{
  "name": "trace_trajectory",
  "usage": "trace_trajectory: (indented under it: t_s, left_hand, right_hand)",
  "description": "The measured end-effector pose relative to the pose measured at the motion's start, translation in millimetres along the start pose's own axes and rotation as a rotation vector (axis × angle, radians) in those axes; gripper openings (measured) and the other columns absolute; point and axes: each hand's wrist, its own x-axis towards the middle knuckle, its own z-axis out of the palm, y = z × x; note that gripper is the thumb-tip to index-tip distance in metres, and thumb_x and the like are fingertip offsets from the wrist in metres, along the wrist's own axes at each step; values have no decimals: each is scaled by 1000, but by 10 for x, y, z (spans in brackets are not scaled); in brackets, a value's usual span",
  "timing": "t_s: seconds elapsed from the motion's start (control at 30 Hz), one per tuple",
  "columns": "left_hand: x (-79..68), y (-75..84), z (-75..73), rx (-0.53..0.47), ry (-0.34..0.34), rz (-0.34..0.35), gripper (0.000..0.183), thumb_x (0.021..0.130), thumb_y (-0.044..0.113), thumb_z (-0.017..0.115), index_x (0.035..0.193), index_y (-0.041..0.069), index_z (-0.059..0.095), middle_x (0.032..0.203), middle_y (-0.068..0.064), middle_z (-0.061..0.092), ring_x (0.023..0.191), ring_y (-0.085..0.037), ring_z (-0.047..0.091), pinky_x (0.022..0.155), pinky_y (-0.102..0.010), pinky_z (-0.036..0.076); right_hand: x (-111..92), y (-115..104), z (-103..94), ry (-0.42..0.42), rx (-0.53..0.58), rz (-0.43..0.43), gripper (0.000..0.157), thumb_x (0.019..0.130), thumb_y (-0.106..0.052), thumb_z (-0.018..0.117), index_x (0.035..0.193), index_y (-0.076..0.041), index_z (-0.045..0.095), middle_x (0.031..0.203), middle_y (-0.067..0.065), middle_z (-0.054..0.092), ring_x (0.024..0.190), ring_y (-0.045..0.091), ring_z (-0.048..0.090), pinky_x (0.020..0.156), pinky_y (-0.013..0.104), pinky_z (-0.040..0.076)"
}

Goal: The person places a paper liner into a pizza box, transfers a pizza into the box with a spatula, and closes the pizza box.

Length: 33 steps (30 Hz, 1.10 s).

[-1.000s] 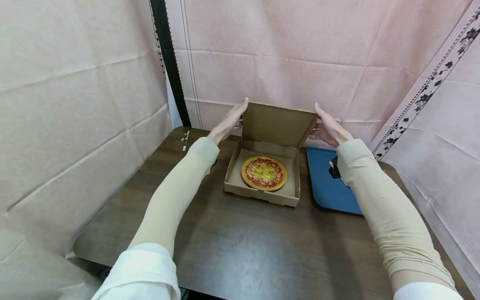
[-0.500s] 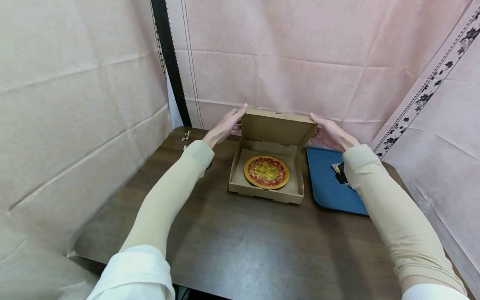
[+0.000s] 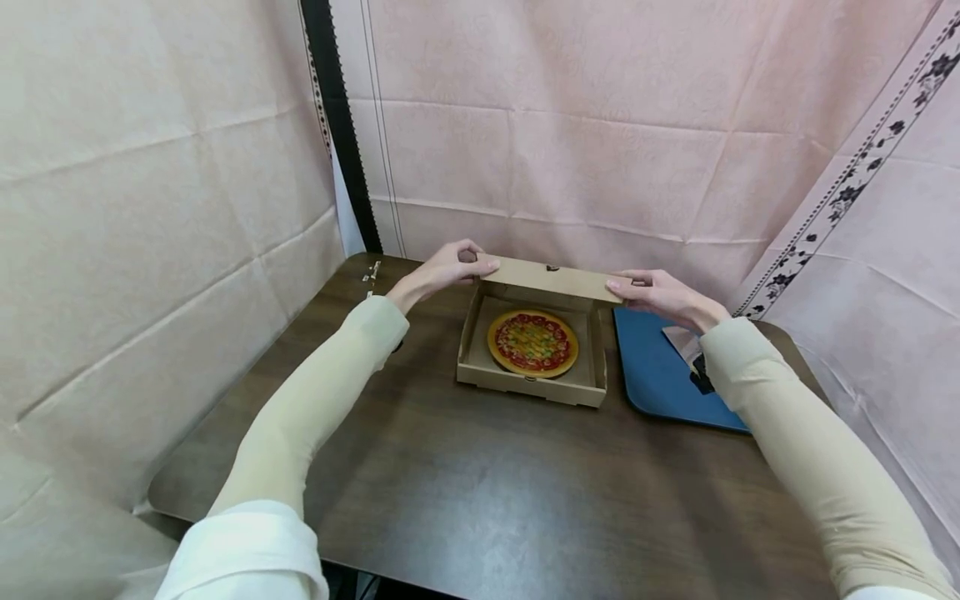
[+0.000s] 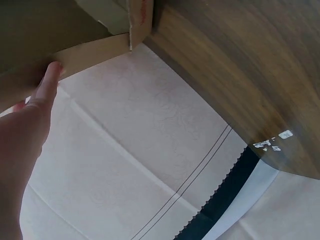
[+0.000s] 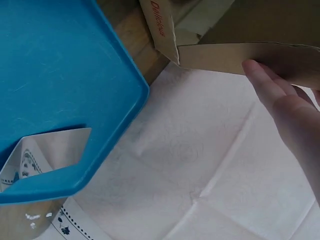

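A small brown cardboard pizza box (image 3: pixel 517 388) stands on the table with a round pizza (image 3: pixel 533 343) inside, topped in red, yellow and green. Its lid (image 3: pixel 551 277) is partly lowered, tilted over the back of the box, its front flap facing me. At the lid's left corner my left hand (image 3: pixel 450 268) pinches the flap, thumb in front. My right hand (image 3: pixel 660 296) holds the opposite corner the same way. Both wrist views show fingers along the lid's side walls, the left hand (image 4: pixel 30 120) and the right hand (image 5: pixel 290 105).
Right of the box lies a blue tray (image 3: pixel 652 375) bearing a shiny flat metal blade (image 5: pixel 62 145) with a black part, half covered by my right forearm in the head view. Cloth curtains (image 3: pixel 585 125) hang behind the table (image 3: pixel 465 483). White scraps (image 3: pixel 371 275) mark its far left corner.
The lid has swung down and forward from nearly upright. Both hands have come down with it, their thumbs now over its front flap. The box shifted slightly right early on.
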Motion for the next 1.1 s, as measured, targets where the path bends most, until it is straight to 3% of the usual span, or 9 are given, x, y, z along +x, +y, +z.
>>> trace_trajectory:
  t_s: [0.2,0.4,0.53,0.67,0.87,1.1]
  left_hand:
    - [-77,-100,13,83,-11,36,48,84,37,73,121,10,56,110,-10,62,106,-23,60,101,-41,46]
    - [-105,-169,36,124,-16,48,46,81,37,77,114,12,58,98,-7,64,97,-22,59,95,-42,46]
    - [-119,-227,72,180,-15,43,44,79,36,79,110,13,59,112,-10,64,106,-23,58,96,-42,46]
    - [-112,-279,127,256,-19,40,44,77,36,81,110,15,61,128,-8,60,121,-22,55,100,-42,45]
    - [-72,-342,193,273,-49,50,44,76,30,82,112,14,62,118,-8,65,114,-22,60,96,-41,48]
    - [-95,-351,255,328,-72,25,50,74,26,84,116,12,61,131,-12,61,124,-25,56,102,-41,46]
  right_hand:
    - [-68,73,107,19,-185,-43,61,97,-41,55,150,-15,37,152,17,40,134,33,45,112,52,34]
    - [-105,110,168,12,-271,-72,62,97,-38,57,150,-13,36,151,20,39,137,39,41,111,59,31]
    - [-96,169,227,12,-307,-61,65,95,-40,58,150,-12,35,154,20,36,136,39,41,109,59,34]
    - [-82,256,277,8,-309,-56,69,94,-41,60,151,-12,33,158,19,24,142,40,30,110,60,31]
    - [-67,372,318,25,-322,-74,70,93,-40,62,150,-9,35,159,23,18,148,40,15,111,59,31]
    - [-59,477,400,44,-377,-127,67,93,-35,63,147,-5,38,156,23,24,148,38,15,101,49,41]
